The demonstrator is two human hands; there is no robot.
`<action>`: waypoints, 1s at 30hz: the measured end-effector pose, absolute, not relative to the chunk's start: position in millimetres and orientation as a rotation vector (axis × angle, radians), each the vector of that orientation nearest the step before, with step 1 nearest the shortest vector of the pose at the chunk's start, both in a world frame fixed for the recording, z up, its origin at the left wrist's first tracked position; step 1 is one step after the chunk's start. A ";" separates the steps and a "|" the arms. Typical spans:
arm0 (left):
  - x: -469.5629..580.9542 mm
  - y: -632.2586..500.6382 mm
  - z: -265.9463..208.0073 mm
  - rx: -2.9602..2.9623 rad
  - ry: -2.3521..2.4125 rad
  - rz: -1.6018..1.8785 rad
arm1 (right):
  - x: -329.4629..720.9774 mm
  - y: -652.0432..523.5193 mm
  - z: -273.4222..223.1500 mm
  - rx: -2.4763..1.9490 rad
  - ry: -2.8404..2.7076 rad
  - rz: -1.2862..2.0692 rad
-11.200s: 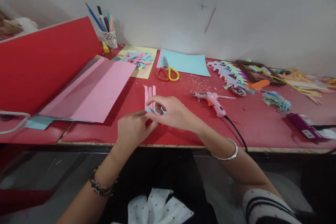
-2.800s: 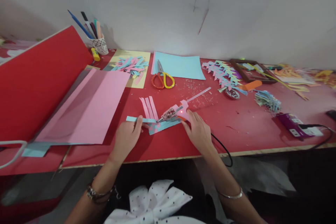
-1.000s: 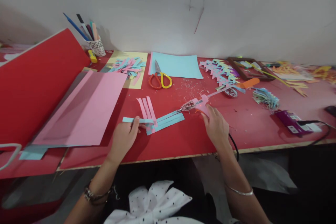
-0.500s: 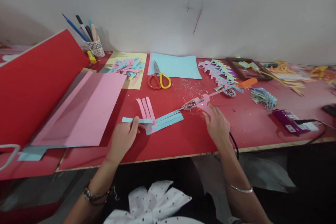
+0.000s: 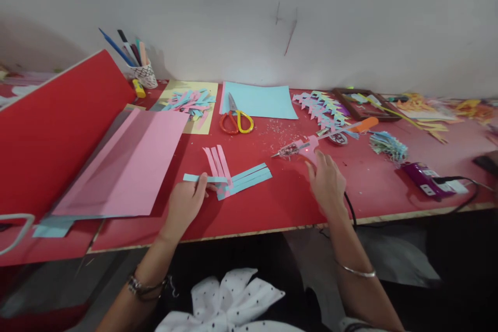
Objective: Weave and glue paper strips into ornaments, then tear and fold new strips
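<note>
My left hand (image 5: pixel 187 202) pinches a light blue paper strip (image 5: pixel 204 179) between thumb and fingers. The strip meets a corner of woven paper strips, where pink strips (image 5: pixel 218 162) point away from me and light blue strips (image 5: pixel 251 179) run to the right. My right hand (image 5: pixel 327 179) grips the handle of a pink hot glue gun (image 5: pixel 307 148), with the fingers partly wrapped round it. Its nozzle points left, apart from the strips, and a small red light glows on its side. A clear glue stick and an orange piece (image 5: pixel 364 125) stick out behind it.
Scissors (image 5: pixel 236 120) lie beside light blue sheets (image 5: pixel 262 101). Pink sheets (image 5: pixel 128 166) and a red board (image 5: pixel 58 129) take up the left. Cut strips (image 5: pixel 190 102), a pen cup (image 5: pixel 146 75), a zigzag paper braid (image 5: pixel 321 109), a wooden frame (image 5: pixel 360 109) and a purple power socket (image 5: pixel 424 180) also stand around.
My right hand has drawn the glue gun slightly right, so its nozzle has left the end of the blue strips. My left hand keeps its pinch. The view has shifted slightly.
</note>
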State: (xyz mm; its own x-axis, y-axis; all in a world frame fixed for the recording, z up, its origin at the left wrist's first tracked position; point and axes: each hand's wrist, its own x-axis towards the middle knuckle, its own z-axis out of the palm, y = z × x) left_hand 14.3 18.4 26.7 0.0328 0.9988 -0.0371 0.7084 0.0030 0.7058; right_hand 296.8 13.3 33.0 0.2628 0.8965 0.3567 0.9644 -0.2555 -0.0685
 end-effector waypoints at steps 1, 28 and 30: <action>14.5 18.5 26.8 1.761 1.732 0.676 | 297.9 16.0 34.5 -2.290 -1.690 -0.355; 16.5 9.0 20.0 2.372 1.440 0.663 | 204.2 32.5 54.7 -1.464 -1.767 0.702; 16.0 9.4 14.2 2.450 1.411 0.626 | 214.2 36.1 53.3 -1.505 -1.764 0.648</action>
State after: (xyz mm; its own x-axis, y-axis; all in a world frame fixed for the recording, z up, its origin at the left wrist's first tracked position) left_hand 16.0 9.4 14.2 0.4400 0.8648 0.2417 0.7596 -0.5020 0.4135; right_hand 214.2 36.1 53.3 -0.0616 0.9784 0.1975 0.6175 0.1928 -0.7626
